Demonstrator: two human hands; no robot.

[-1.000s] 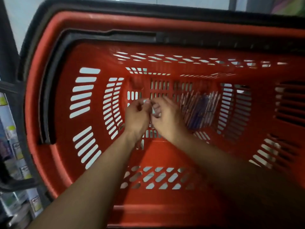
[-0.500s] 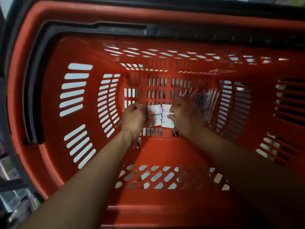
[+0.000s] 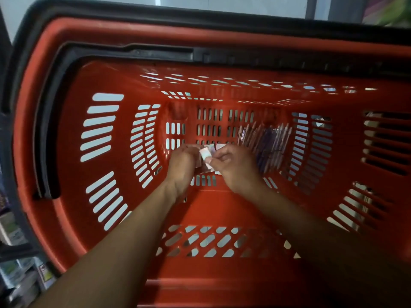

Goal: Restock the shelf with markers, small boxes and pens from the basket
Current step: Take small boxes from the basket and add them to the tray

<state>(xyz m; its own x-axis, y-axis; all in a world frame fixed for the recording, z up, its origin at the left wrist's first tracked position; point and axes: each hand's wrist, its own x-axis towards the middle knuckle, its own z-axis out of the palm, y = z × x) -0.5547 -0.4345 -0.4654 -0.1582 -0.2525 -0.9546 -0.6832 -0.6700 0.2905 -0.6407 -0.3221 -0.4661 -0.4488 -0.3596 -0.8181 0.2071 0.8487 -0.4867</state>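
A person leans over a big red basket (image 3: 66,152) and reaches both arms deep down into it. The basket has lots of slots in its walls and floor, and a black handle (image 3: 124,48) lies folded along the far rim.

Both hands meet at the bottom. The left hand (image 3: 181,165) has its fingers curled around some small boxes (image 3: 205,153), which are pale and a bit blurry. The right hand (image 3: 233,166) pinches the same little bunch from the other side, with the thumb on top. I think the two hands work together because the boxes are tiny and slippery, and one hand alone might drop some. Squeezing them from both sides keeps them in one neat pile.

Just beside the right hand, a bunch of pens (image 3: 264,144) lies flat on the basket floor. They lie side by side. They look like they wait for their turn. I cannot see any markers from here.

Down at the left edge, outside the basket, there is a bit of a shelf (image 3: 15,272) with packets on it. It is too blurry to tell what they are.

The boxes are not lifted out yet, so the restocking looks only partly done. Next, the pile likely needs to come up carefully, so nothing falls through the slots.
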